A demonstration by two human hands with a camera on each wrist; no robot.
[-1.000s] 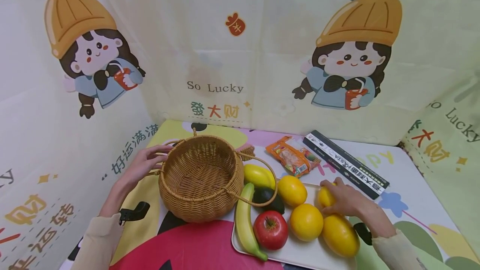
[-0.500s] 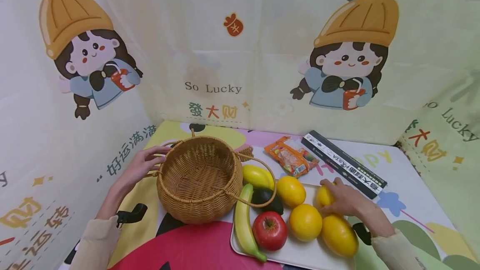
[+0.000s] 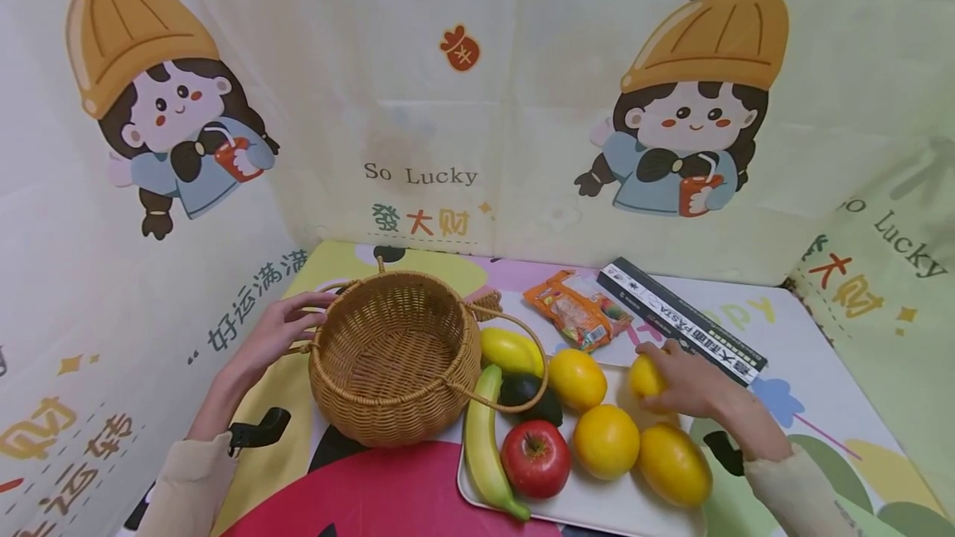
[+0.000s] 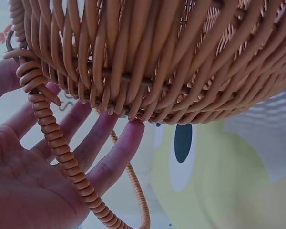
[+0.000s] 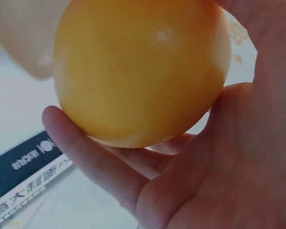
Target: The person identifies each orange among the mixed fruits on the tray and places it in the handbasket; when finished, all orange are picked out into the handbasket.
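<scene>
My right hand (image 3: 694, 384) grips a round yellow fruit (image 5: 138, 71) over the right part of the white tray (image 3: 585, 508); thumb and fingers curve round it. The wicker basket (image 3: 395, 421) stands left of the tray, and its far handle hangs over the tray's edge. At the basket's left side is my left hand (image 3: 279, 334). In the left wrist view its extended fingertips (image 4: 131, 136) touch the wicker, while a coiled handle (image 4: 66, 152) crosses before the palm. On the tray lie a banana (image 3: 485, 446), a red apple (image 3: 535, 458), and a dark avocado (image 3: 531, 398).
Two round yellow-orange fruits (image 3: 607, 442) and a longer mango-like fruit (image 3: 675, 465) share the tray. Another yellow fruit (image 3: 512, 350) sits beside the basket. Behind are an orange food packet (image 3: 576, 309) and a long black-and-white pasta box (image 3: 682, 321). Printed cloth walls (image 3: 515, 147) enclose the table.
My right hand has risen slightly with the yellow fruit, leaving a gap above the mango-like fruit. The left hand stays at the basket. The head view has shifted a little.
</scene>
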